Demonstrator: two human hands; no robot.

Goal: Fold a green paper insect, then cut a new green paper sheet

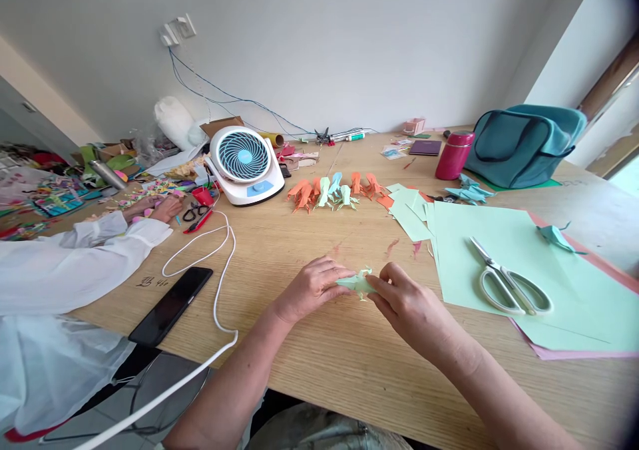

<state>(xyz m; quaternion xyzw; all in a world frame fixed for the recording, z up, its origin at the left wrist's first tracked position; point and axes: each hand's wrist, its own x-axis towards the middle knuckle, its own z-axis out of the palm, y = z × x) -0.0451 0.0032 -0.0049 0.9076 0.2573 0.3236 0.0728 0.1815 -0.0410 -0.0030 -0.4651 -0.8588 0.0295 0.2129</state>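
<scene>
Between both hands, just above the near part of the wooden table (319, 343), is a pale green folded-paper figure (360, 282) with thin limbs sticking out. My left hand (314, 287) pinches its left end between thumb and fingers. The right end is gripped by my right hand (407, 303), whose fingertips hide part of the paper. Farther back stands a row of similar paper figures: orange ones (301, 196), pale green ones (324, 192) and a light blue one (335, 185). To the right, scissors (512, 283) with white handles lie on pale green sheets (464, 237).
A white fan (244, 160) stands behind. A phone (172, 305) and white cable (217, 303) lie left, near a co-worker's hand (168, 207). Cut paper pieces (408, 214), a pink flask (454, 156), a teal bag (524, 147) and blue folded figures (469, 190) sit right.
</scene>
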